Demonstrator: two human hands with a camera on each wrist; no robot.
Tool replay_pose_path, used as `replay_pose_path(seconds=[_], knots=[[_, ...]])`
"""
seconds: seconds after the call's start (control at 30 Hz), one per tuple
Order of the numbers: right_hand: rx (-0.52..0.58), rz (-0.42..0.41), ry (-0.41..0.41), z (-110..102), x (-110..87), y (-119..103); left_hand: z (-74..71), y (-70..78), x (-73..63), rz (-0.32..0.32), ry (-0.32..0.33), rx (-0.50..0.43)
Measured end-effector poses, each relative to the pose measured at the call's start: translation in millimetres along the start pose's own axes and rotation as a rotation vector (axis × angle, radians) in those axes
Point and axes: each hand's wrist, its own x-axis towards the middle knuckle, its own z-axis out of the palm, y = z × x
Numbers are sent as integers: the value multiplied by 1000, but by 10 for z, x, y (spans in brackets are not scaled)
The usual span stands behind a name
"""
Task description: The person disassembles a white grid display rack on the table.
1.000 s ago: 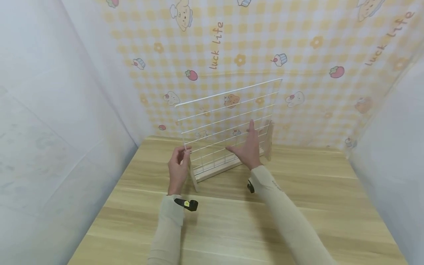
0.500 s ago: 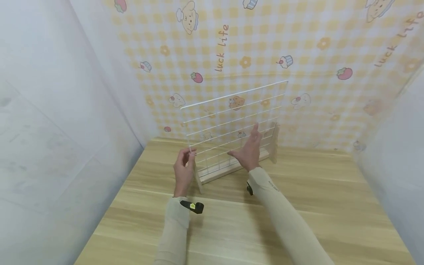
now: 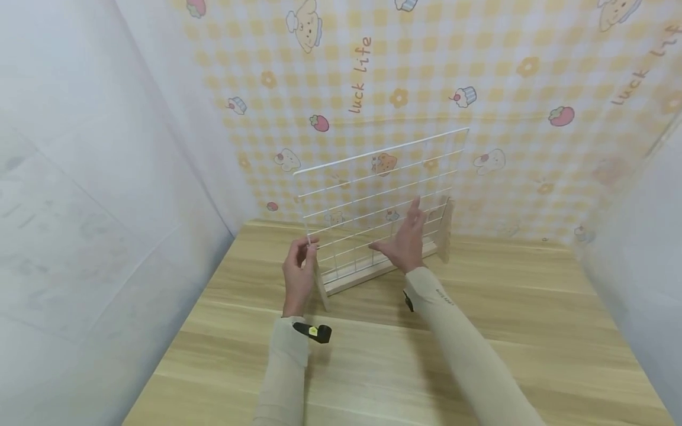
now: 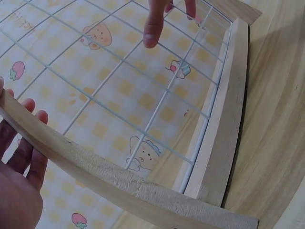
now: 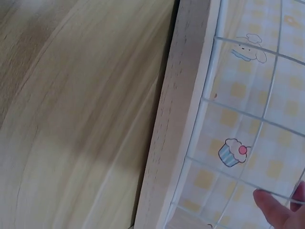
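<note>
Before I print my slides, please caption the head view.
Left fingers grip one side of a wooden stand; right fingers extend before its white wire grid.

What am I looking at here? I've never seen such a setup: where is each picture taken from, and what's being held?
No machine shows here: these are a person's bare left hand and right hand, in beige sleeves. The wide picture comes from a camera on the head, looking forward and down; the close-ups come from black cameras worn on each wrist. On the wood-grain table stands a white wire grid rack with a straight, pale wooden bottom bar; behind it is a yellow-and-white checked sheet. The left hand grips the curved, pale wooden side piece at the rack's left end. The right hand, fingers spread, is in front of the rack, holding nothing; whether it touches the rack is unclear.
</note>
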Motion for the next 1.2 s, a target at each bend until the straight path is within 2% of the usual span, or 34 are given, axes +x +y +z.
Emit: replay_pose_path(seconds=[0.13,0.33,0.5,0.6,0.87,1.03,1.2], knots=[[-12,-13,16,-7,-13,-10,26,8,-11,7,3,5],[35,-32,11,-41,-48,-1,47,11,-46,-6,15,10],[53,-105,41,-93,-24,-37,43,9,-63,-7,6,9],[63,-148,60,-120,35,-93,36,9,-53,-4,17,5],[40,-160,110,-247,177,-246,21,-16,-25,-15,-24,3],[69,-182,113,-354,261,-409,-20,1,-28,-33,-8,14],[34,-180,121,-449,325,-546,-34,20,-20,-45,-14,14]])
